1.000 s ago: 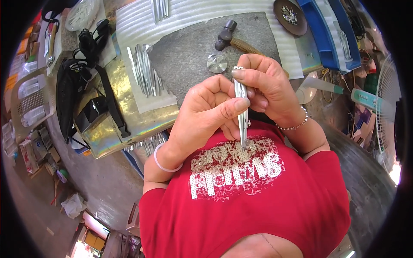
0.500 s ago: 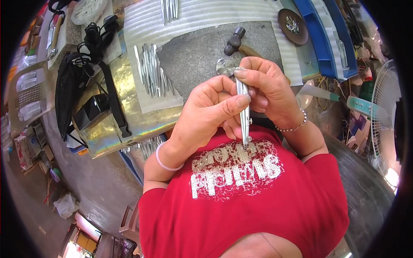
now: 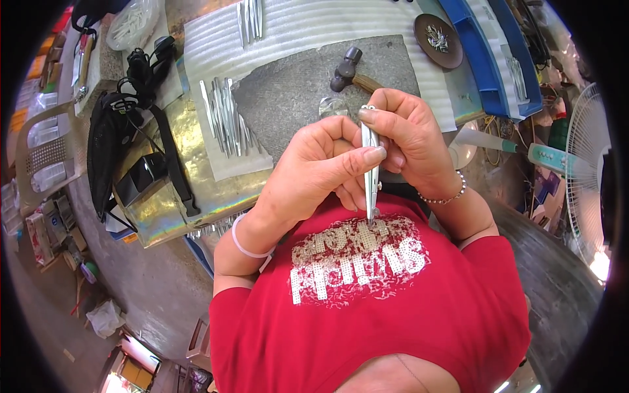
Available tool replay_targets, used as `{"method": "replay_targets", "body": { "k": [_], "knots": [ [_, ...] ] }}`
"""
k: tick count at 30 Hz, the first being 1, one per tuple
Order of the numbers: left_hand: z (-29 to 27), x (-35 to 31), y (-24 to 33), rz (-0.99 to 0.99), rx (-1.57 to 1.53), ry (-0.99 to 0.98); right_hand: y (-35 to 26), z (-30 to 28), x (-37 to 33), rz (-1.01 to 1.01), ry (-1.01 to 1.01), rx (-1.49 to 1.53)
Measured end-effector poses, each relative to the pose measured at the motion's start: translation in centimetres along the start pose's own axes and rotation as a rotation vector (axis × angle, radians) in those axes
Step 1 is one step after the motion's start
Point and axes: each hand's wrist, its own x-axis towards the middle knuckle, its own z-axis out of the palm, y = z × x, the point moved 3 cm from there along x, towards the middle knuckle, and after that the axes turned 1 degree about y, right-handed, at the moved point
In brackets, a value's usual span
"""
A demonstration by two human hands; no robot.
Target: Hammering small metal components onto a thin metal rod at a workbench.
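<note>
In front of my red shirt, a slim silver metal drawing compass hangs nearly upright with its legs together and its points down. My left hand pinches the legs between thumb and fingers around mid-length. At the top end, my right hand grips the compass head with thumb and forefinger; the exact hold is partly covered by the fingers. Just beyond my hands, a ball-peen hammer with a wooden handle lies on a grey stone slab. A clear shiny round piece sits on the slab near my left fingers.
Several slim metal legs lie on white foam left of the slab, more farther back. A brown dish holds small metal parts. Blue trays stand at right, near a fan. Black straps lie at left.
My hands keep the same grip on the compass. The whole view has shifted slightly, with the table things appearing a little farther left. The compass tilts slightly differently.
</note>
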Motion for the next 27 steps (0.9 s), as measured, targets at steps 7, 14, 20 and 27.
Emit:
{"method": "replay_targets", "body": {
  "k": [7,14,20,27],
  "knots": [
    [0.7,0.7,0.7,0.051,0.042,-0.030,-1.3,-0.8,-0.2,-0.069,0.018,-0.085],
    [-0.8,-2.5,1.4,0.698,0.555,0.500,-8.3,-7.8,-1.6,-0.409,0.240,-0.660],
    [-3.6,-3.5,0.8,0.750,1.024,0.761,-5.4,-11.0,2.4,-0.523,0.366,-1.476],
    [-3.8,-2.4,0.5,0.718,1.252,0.701,-4.3,-10.9,3.3,-0.608,0.458,-1.543]
  ]
}}
